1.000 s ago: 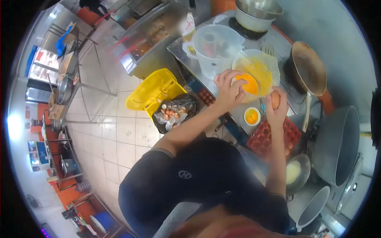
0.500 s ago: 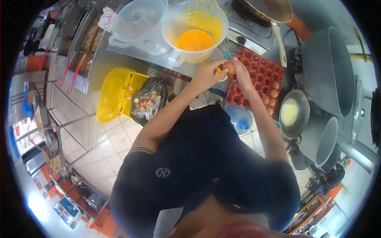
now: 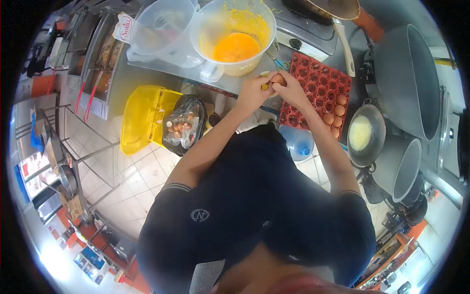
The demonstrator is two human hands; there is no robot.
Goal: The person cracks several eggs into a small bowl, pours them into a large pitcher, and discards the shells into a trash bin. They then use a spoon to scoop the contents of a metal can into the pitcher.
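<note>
A brown egg [image 3: 278, 80] is held between my two hands, above a small yellowish cup [image 3: 265, 87] at the counter's front edge. My left hand [image 3: 254, 91] closes round it from the left, and my right hand [image 3: 291, 90] from the right. Beside my right hand lies a red egg tray [image 3: 313, 88], with several brown eggs [image 3: 338, 110] in its right part and many bare pockets. A clear pitcher [image 3: 235, 63] holding orange-yellow liquid [image 3: 237, 47] stands just beyond my left hand.
Another clear pitcher [image 3: 161, 32] stands at the left. A stove [image 3: 303, 32] carries a frying pan [image 3: 338, 7]. On the right, a pan [image 3: 366, 134] holds something pale yellow, near large pots [image 3: 406, 81]. Below is a yellow bin [image 3: 142, 117] with eggshells [image 3: 181, 126].
Both hands have closed further around the egg, and my right fingers now fold over it. The view has shifted slightly.
</note>
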